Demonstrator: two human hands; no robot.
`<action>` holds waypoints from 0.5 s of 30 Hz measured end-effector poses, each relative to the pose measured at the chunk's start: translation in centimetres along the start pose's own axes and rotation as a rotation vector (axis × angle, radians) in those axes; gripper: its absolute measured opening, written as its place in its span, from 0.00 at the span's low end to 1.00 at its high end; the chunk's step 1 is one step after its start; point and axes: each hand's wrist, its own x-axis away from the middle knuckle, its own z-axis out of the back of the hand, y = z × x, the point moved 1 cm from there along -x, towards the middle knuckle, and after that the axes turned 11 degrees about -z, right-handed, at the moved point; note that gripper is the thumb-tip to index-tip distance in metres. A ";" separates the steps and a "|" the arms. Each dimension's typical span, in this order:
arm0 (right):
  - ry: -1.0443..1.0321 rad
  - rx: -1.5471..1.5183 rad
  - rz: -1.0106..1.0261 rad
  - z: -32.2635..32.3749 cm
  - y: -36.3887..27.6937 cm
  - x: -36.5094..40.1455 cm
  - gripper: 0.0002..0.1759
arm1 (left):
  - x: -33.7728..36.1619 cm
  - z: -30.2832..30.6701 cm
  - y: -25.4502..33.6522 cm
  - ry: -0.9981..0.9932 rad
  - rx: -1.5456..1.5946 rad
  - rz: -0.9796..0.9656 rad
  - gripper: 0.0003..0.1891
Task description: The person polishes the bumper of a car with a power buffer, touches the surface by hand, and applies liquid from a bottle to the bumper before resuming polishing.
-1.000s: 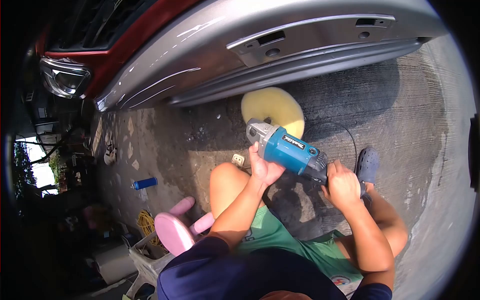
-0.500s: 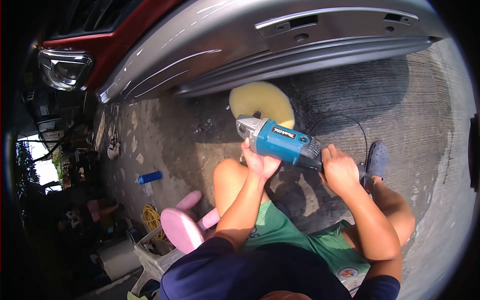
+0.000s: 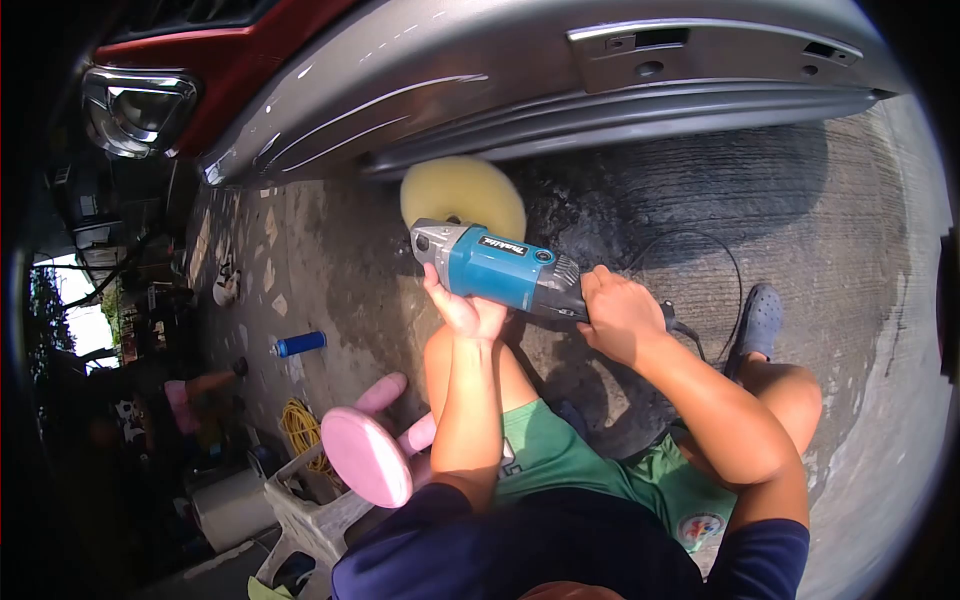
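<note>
Both hands hold a teal power polisher [image 3: 497, 268] in front of me. Beneath its metal head, my left hand [image 3: 468, 310] supports the front of the body, palm up with the fingers curled around. My right hand [image 3: 622, 315] wraps the black rear handle. A round yellow foam pad [image 3: 465, 195] is fitted at the polisher's head and faces the car. Just beyond the pad runs the lower edge of a silver bumper [image 3: 420, 110]. From the handle end, a black cord [image 3: 738, 270] loops over the ground.
A blue bottle [image 3: 302, 344] lies on the concrete at left. A pink stool [image 3: 365, 455] and a pale plastic chair [image 3: 320, 515] stand beside my left arm, near a coiled yellow hose [image 3: 300, 430]. My foot in a blue clog [image 3: 764, 318] rests at right.
The polisher, held in both hands, has moved left along the bumper, its pad with it. My view has shifted slightly, and the left forearm is now more upright.
</note>
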 end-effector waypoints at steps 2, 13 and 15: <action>-0.048 -0.016 -0.072 0.5 0.3 1.2 0.25 | 0.6 -0.9 -0.6 -0.017 -0.038 -0.011 0.45; 0.011 -0.068 -0.092 -0.6 0.6 1.1 0.25 | 0.7 -1.4 -0.6 -0.044 -0.120 -0.032 0.45; 0.005 -0.111 -0.073 -1.7 -0.2 -0.4 0.24 | -0.3 -0.4 0.7 -0.022 -0.142 -0.063 0.45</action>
